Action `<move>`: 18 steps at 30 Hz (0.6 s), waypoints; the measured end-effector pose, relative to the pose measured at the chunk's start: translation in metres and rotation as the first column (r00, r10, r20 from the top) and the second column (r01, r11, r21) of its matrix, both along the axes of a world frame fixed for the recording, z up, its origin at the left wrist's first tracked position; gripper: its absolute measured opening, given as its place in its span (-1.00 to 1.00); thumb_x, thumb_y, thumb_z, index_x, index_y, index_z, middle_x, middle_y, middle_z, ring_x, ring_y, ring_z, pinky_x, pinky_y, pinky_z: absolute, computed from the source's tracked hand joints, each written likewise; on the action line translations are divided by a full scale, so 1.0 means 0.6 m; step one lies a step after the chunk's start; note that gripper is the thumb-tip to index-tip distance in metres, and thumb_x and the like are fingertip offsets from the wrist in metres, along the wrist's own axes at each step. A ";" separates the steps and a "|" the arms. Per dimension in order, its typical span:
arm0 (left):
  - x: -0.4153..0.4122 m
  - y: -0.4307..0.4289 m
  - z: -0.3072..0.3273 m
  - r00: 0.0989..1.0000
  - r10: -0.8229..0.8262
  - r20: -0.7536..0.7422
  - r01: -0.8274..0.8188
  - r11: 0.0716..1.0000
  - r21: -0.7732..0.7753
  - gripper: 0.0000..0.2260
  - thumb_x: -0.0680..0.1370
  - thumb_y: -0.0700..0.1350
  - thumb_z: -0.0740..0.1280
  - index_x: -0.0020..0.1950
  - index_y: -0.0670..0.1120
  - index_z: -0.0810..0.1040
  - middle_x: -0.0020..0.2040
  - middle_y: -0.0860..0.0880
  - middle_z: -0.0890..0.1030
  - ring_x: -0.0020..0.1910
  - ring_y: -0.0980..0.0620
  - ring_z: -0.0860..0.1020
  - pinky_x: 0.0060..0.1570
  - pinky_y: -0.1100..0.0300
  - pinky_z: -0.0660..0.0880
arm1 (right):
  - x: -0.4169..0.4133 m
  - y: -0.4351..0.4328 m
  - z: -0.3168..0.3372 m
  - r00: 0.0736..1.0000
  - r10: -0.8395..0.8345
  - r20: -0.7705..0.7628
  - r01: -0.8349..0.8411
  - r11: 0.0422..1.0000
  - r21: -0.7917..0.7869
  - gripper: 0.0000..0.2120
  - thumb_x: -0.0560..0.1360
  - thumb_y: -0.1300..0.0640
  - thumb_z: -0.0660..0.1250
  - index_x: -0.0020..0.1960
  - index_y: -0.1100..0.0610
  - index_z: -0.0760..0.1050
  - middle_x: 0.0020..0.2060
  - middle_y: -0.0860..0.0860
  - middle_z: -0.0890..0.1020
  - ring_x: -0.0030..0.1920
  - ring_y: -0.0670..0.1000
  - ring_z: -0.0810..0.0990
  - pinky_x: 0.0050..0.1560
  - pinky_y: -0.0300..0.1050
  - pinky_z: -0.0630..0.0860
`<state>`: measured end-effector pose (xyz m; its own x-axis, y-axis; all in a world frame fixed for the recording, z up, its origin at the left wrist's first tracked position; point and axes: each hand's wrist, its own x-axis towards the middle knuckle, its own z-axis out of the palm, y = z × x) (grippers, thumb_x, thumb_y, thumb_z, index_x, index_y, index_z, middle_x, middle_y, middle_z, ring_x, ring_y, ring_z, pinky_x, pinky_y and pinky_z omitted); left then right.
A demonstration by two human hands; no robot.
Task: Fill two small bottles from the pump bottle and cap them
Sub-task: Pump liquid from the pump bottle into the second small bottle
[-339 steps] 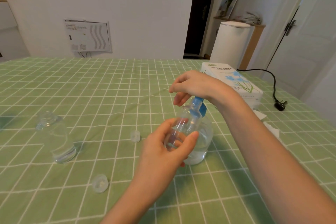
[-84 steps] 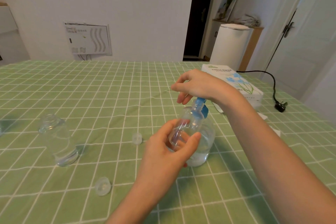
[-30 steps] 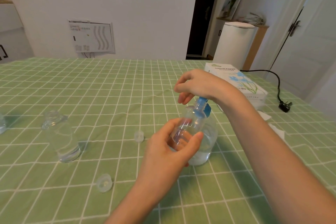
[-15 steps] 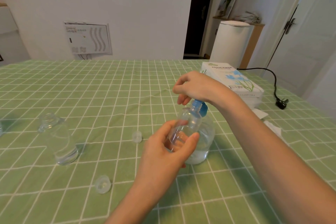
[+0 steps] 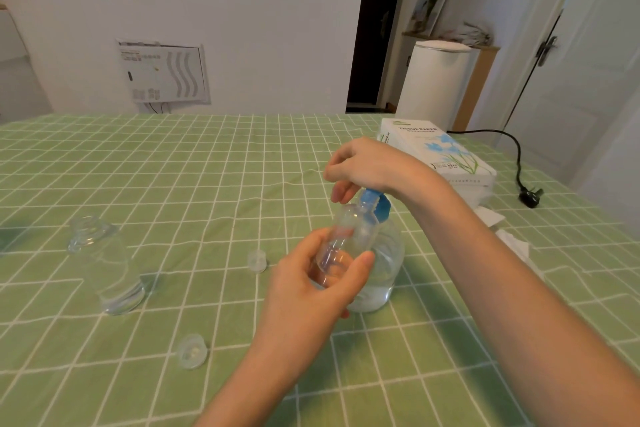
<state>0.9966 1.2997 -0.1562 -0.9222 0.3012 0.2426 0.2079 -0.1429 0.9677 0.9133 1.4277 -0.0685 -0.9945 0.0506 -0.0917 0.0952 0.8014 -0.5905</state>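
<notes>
Our left hand [image 5: 311, 291] grasped a small clear bottle [image 5: 346, 239], thumb and fingers wrapped round its lower half. It held the bottle off the cloth, tilted, with its mouth up against the blue pump head [image 5: 375, 203]. Our right hand [image 5: 367, 166] lay over that pump head with the fingers bent down in front of it; whether they gripped it we could not tell. The pump bottle [image 5: 384, 267] stood upright on the green checked tablecloth [image 5: 173, 166], just behind the held bottle.

Well to the left a second small bottle [image 5: 107, 270] stood upright and uncapped. Two clear caps lay apart on the cloth between: a small cap [image 5: 257, 261] near our left hand and a wider cap [image 5: 192, 350] nearer us. Beyond the hands the cloth ran open to the table's far edge.

The right side was tighter. A tissue paper box [image 5: 436, 156] sat just behind our right wrist, crumpled tissues [image 5: 512, 246] lay beside the forearm, and a black plug [image 5: 530, 196] rested near the right edge.
</notes>
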 end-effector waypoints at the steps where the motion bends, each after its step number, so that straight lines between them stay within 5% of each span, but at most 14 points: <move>1: 0.000 0.000 -0.001 1.000 -0.001 -0.003 0.001 1.000 -0.005 -0.82 0.38 -0.03 0.43 -0.04 0.15 0.60 -0.38 0.04 0.56 -0.43 0.15 0.49 -0.44 0.33 0.51 | -0.001 0.000 -0.003 1.000 -0.006 0.006 0.006 1.000 -0.008 -0.76 0.53 0.15 0.26 0.13 0.25 0.52 -0.29 0.02 0.68 -0.12 0.16 0.61 0.22 0.18 0.50; 5: 0.000 -0.001 -0.004 1.000 -0.008 0.001 0.008 1.000 -0.010 -0.79 0.37 -0.02 0.43 -0.01 0.11 0.59 -0.37 0.09 0.58 -0.42 0.20 0.51 -0.44 0.35 0.49 | -0.001 0.001 -0.007 1.000 -0.011 0.005 0.011 1.000 -0.005 -0.78 0.53 0.14 0.27 0.12 0.20 0.52 -0.29 0.01 0.69 -0.16 0.09 0.59 0.21 0.16 0.51; 10: 0.001 0.000 -0.001 1.000 -0.003 -0.020 0.002 1.000 -0.014 -0.68 0.26 0.13 0.39 -0.02 0.11 0.59 -0.36 0.08 0.59 -0.42 0.20 0.52 -0.44 0.36 0.48 | 0.003 0.002 0.000 0.999 -0.025 -0.024 0.025 1.000 0.005 -0.70 0.54 0.10 0.26 0.16 0.27 0.53 -0.14 0.11 0.71 0.08 0.20 0.63 0.18 0.11 0.53; 18: -0.002 0.005 0.003 1.000 0.010 -0.004 -0.010 1.000 -0.006 -0.80 0.40 -0.09 0.43 0.00 0.08 0.59 -0.38 0.07 0.56 -0.43 0.17 0.49 -0.43 0.32 0.52 | 0.000 0.002 0.011 1.000 -0.018 -0.015 0.018 0.999 0.026 -0.80 0.54 0.11 0.26 0.09 0.19 0.53 -0.28 0.00 0.69 0.05 0.11 0.66 0.11 -0.02 0.54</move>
<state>0.9954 1.3024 -0.1546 -0.9242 0.2937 0.2443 0.2130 -0.1346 0.9677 0.9134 1.4287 -0.0621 -0.9947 0.0705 -0.0752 0.1009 0.8150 -0.5707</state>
